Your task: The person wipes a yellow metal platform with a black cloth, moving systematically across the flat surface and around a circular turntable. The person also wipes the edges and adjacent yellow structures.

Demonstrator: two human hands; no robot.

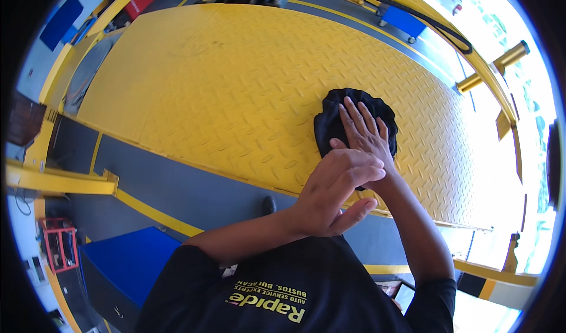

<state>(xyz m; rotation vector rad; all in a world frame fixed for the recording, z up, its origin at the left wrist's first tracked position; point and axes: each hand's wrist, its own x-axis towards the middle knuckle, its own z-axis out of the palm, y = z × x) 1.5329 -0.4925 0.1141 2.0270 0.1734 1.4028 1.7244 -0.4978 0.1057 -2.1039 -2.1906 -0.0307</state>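
Note:
A black cloth (331, 123), roundish with a ruffled edge, lies on a yellow tread-plate surface (236, 109). My right hand (367, 133) presses flat on it, palm down and fingers spread. Nearer to me, my left hand (336, 185) is raised in front of the right wrist. Its fingers bend loosely and its thumb stands apart, with nothing visible in it. It overlaps the right wrist in view, and I cannot tell whether the two touch. The near part of the cloth is partly hidden by my hands.
Yellow frame bars (65, 179) stand at the left, and a yellow rail (495, 85) curves along the right. A blue-topped cabinet (130, 256) is at lower left, near a red metal rack (59, 244). A blue wheeled cart (404, 21) stands beyond the platform.

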